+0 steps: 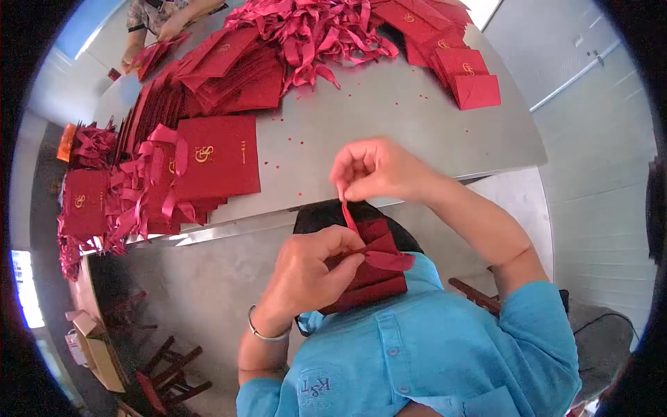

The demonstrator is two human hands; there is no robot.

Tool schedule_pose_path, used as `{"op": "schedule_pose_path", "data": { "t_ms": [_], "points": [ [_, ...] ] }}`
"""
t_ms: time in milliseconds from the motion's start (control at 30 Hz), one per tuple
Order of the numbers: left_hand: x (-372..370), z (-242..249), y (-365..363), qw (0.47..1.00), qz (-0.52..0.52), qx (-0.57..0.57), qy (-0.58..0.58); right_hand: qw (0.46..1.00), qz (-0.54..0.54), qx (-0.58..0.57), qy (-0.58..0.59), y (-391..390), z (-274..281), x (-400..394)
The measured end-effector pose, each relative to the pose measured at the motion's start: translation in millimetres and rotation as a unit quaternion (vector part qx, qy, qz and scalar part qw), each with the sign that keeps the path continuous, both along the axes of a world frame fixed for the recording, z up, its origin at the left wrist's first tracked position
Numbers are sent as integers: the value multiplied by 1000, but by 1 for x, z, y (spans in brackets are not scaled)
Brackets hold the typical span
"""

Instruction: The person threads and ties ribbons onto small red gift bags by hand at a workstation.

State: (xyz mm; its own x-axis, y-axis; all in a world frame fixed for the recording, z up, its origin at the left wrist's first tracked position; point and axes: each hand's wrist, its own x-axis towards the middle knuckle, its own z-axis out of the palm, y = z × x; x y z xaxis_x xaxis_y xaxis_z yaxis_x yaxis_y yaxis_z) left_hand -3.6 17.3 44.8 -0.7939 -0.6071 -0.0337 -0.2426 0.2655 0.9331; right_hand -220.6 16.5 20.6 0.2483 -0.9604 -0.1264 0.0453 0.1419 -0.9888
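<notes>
A dark red paper bag (372, 286) rests in my lap, against the blue shirt. My left hand (306, 271), with a bracelet at the wrist, is closed in a pinch at the bag's upper edge, where a ribbon passes. Higher up, my right hand (382, 170) pinches one end of that pinkish-red ribbon (349, 217) and holds it taut above the bag. The ribbon's other, loose part (390, 260) lies across the bag to the right of my left fingertips. My fingers hide the spot where ribbon and bag meet.
On the metal table (347, 118) lie stacked red bags (215, 156), a ribbon heap (319, 35) and more bags (469, 76) at right. Ribboned bags (87, 201) fill the left end. Another person's hand (170, 28) is at the far left. Wooden stools (170, 368) stand below left.
</notes>
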Motion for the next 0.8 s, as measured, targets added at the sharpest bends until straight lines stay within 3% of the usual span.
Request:
{"op": "schedule_pose_path", "data": {
  "t_ms": [500,633,800],
  "points": [
    [-11,-13,-13,999,30,12,-10,993,-105,-55,4,-27,-25,-9],
    [-14,-13,-19,999,18,20,-20,993,-111,-24,15,-29,-29,-8],
    [-16,-27,-24,997,28,75,-6,983,-170,-61,16,-25,-40,-6]
  ]
}}
